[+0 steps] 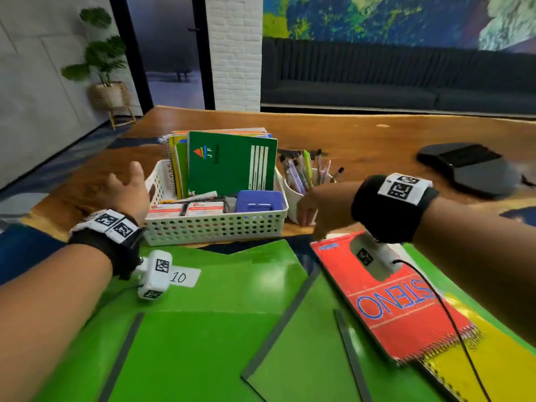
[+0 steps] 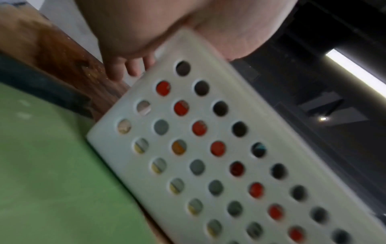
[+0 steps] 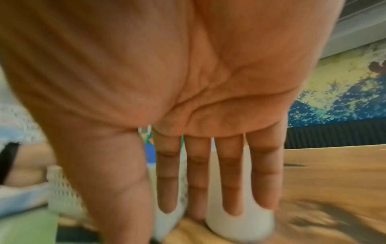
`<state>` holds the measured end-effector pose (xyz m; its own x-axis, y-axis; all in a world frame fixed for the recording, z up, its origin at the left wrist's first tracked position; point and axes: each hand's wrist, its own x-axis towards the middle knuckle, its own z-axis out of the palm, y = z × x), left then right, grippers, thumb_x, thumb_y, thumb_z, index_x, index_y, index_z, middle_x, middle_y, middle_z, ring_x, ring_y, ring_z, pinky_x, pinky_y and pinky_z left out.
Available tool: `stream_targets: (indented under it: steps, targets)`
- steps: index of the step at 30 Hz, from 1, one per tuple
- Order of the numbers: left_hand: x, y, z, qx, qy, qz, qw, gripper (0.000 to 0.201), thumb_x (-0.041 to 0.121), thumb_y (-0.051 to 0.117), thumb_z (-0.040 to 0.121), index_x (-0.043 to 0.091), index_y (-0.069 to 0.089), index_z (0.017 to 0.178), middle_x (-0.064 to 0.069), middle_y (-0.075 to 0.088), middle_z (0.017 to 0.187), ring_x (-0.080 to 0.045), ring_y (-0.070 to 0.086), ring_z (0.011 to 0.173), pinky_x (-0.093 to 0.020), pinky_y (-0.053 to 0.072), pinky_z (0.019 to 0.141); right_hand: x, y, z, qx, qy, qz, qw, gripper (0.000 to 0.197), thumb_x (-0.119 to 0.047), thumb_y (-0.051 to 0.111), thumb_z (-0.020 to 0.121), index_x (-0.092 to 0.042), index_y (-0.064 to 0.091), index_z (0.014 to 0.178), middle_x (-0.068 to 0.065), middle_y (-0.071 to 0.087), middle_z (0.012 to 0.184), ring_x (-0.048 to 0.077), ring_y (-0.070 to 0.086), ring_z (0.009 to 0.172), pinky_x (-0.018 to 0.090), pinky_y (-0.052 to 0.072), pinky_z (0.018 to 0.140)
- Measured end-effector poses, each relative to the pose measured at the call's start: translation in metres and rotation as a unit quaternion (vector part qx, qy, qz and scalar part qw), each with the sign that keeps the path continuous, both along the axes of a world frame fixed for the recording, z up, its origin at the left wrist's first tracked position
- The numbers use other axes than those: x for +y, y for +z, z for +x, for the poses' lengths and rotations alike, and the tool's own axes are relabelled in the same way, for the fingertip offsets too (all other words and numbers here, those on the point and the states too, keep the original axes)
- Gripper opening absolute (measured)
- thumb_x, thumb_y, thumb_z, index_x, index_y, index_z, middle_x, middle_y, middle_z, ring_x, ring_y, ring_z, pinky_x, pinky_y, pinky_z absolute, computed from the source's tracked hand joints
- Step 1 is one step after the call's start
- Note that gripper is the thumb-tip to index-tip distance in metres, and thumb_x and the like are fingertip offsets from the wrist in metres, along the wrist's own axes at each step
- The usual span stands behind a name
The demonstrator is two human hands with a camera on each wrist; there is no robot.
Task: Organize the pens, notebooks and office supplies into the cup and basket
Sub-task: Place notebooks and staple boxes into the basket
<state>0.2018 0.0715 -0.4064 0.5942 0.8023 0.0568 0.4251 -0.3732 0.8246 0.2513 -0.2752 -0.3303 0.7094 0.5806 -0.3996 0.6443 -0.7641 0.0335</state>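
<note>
A white perforated basket [image 1: 216,227] stands mid-table with a green notebook [image 1: 232,161], more notebooks, small boxes and a blue item inside. My left hand [image 1: 127,188] is open at its left end. In the left wrist view the palm lies against the basket's corner [image 2: 208,148] and the fingers [image 2: 125,71] hang behind it. A white cup [image 1: 293,198] full of pens [image 1: 307,169] sits just right of the basket. My right hand [image 1: 309,210] is open, its straight fingers [image 3: 229,181] pointing down against the cup [image 3: 240,226]. A red steno notebook [image 1: 391,300] lies on a yellow one [image 1: 487,361] under my right wrist.
A green mat [image 1: 203,329] with a "10" label [image 1: 181,277] covers the near part of the wooden table [image 1: 362,134]. A flat black object [image 1: 470,169] lies at the far right. A dark sofa and a potted plant stand beyond the table.
</note>
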Motion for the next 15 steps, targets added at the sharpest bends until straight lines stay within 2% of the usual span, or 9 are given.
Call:
stream_targets:
  steps: [2, 4, 6, 8, 10, 11, 12, 13, 15]
  targets:
    - [-0.010, 0.006, -0.019, -0.048, 0.037, 0.021, 0.998, 0.080, 0.066, 0.034, 0.094, 0.012, 0.030, 0.153, -0.027, 0.030, 0.154, -0.045, 0.035, 0.139, -0.050, 0.026, 0.118, -0.021, -0.016, 0.002, 0.021, -0.023, -0.058, 0.998, 0.071, -0.028, 0.086, 0.072, -0.027, 0.055, 0.136, -0.006, 0.060, 0.133, 0.020, 0.060, 0.120, 0.034, 0.047, 0.102]
    - [-0.027, 0.010, -0.038, -0.082, 0.019, 0.050, 0.995, 0.074, 0.061, 0.047, 0.092, 0.022, 0.030, 0.152, -0.021, 0.026, 0.154, -0.040, 0.035, 0.139, -0.046, 0.027, 0.118, -0.030, -0.031, 0.001, 0.018, -0.037, -0.117, 0.992, 0.092, -0.035, 0.090, 0.066, -0.028, 0.044, 0.145, -0.006, 0.055, 0.141, 0.022, 0.056, 0.125, 0.034, 0.045, 0.105]
    - [-0.055, 0.013, -0.058, -0.108, -0.028, 0.059, 0.992, 0.066, 0.048, 0.060, 0.090, 0.028, 0.036, 0.148, -0.013, 0.028, 0.151, -0.032, 0.040, 0.135, -0.040, 0.029, 0.117, -0.029, -0.040, -0.001, -0.002, -0.038, -0.149, 0.988, 0.097, -0.042, 0.092, 0.058, -0.029, 0.045, 0.142, 0.000, 0.056, 0.137, 0.026, 0.058, 0.119, 0.033, 0.049, 0.098]
    - [-0.086, 0.016, -0.078, -0.097, -0.102, 0.040, 0.989, 0.056, 0.040, 0.066, 0.090, 0.033, 0.044, 0.142, -0.004, 0.032, 0.142, -0.021, 0.045, 0.125, -0.034, 0.032, 0.113, -0.025, -0.048, 0.006, -0.020, -0.038, -0.151, 0.988, 0.103, -0.054, 0.091, 0.048, -0.026, 0.050, 0.138, 0.002, 0.059, 0.131, 0.028, 0.060, 0.114, 0.030, 0.049, 0.091]
    - [-0.109, 0.012, -0.091, -0.046, -0.198, 0.006, 0.979, 0.045, 0.039, 0.066, 0.090, 0.040, 0.051, 0.132, 0.003, 0.034, 0.135, -0.019, 0.044, 0.123, -0.039, 0.034, 0.114, -0.025, -0.062, 0.024, -0.036, -0.018, -0.147, 0.988, 0.113, -0.073, 0.081, 0.032, -0.028, 0.055, 0.132, -0.001, 0.065, 0.124, 0.026, 0.063, 0.107, 0.036, 0.053, 0.093]
    - [-0.118, 0.010, -0.097, -0.012, -0.240, -0.006, 0.971, 0.040, 0.041, 0.066, 0.090, 0.043, 0.053, 0.128, 0.004, 0.036, 0.133, -0.020, 0.045, 0.124, -0.044, 0.037, 0.113, -0.024, -0.064, 0.028, -0.036, -0.012, -0.139, 0.989, 0.113, -0.077, 0.077, 0.030, -0.028, 0.057, 0.130, -0.001, 0.066, 0.121, 0.025, 0.063, 0.105, 0.038, 0.054, 0.092]
    - [-0.125, 0.007, -0.101, 0.018, -0.279, -0.014, 0.960, 0.036, 0.042, 0.066, 0.090, 0.044, 0.056, 0.124, 0.004, 0.039, 0.133, -0.019, 0.046, 0.124, -0.046, 0.039, 0.112, -0.023, -0.060, 0.025, -0.030, -0.015, -0.129, 0.991, 0.107, -0.076, 0.078, 0.035, -0.026, 0.059, 0.128, -0.001, 0.067, 0.119, 0.025, 0.063, 0.104, 0.038, 0.054, 0.092]
    - [-0.133, 0.006, -0.106, 0.038, -0.313, -0.022, 0.949, 0.033, 0.043, 0.067, 0.090, 0.044, 0.058, 0.121, 0.004, 0.042, 0.134, -0.017, 0.048, 0.123, -0.045, 0.041, 0.110, -0.021, -0.052, 0.017, -0.022, -0.020, -0.114, 0.993, 0.095, -0.070, 0.083, 0.044, -0.024, 0.060, 0.124, 0.000, 0.067, 0.116, 0.025, 0.063, 0.102, 0.036, 0.053, 0.091]
    - [-0.148, 0.006, -0.112, 0.068, -0.366, -0.045, 0.927, 0.030, 0.041, 0.068, 0.090, 0.042, 0.060, 0.119, 0.006, 0.050, 0.132, -0.011, 0.053, 0.117, -0.034, 0.047, 0.101, -0.018, -0.039, 0.003, -0.012, -0.026, -0.082, 0.996, 0.070, -0.056, 0.087, 0.060, -0.020, 0.063, 0.115, 0.002, 0.068, 0.110, 0.023, 0.063, 0.096, 0.029, 0.051, 0.083]
